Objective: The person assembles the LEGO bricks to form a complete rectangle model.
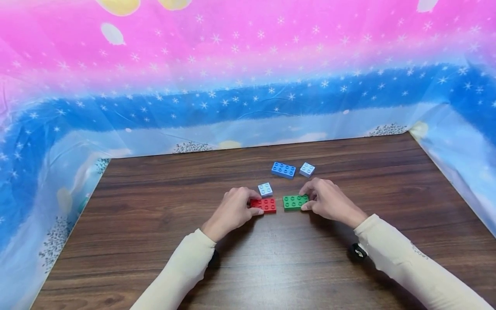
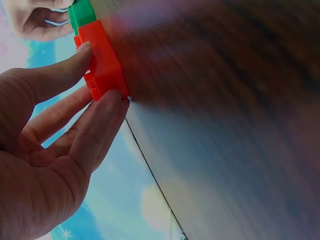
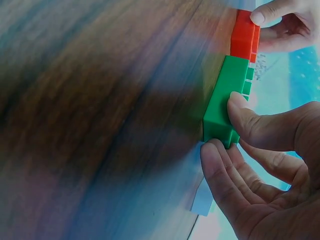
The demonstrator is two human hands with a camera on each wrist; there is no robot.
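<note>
A red toy building brick [image 1: 267, 206] lies studs up on the wooden table, and my left hand [image 1: 234, 211] grips its left end between thumb and fingers. To its right, across a small gap, is a green building brick [image 1: 292, 203] of similar size. My right hand [image 1: 328, 200] pinches that one at its right end. In the left wrist view the thumb presses the side of the red brick [image 2: 106, 65]. The right wrist view has the thumb against the side of the green brick [image 3: 222, 100], with fingertips at its end.
Just behind the red brick sits a small pale square brick [image 1: 265, 189]. Farther back lie a blue brick [image 1: 283, 170] and another pale square brick [image 1: 307, 169]. A patterned pink and blue cloth [image 1: 248, 94] hangs along the back and sides of the table [image 1: 155, 241].
</note>
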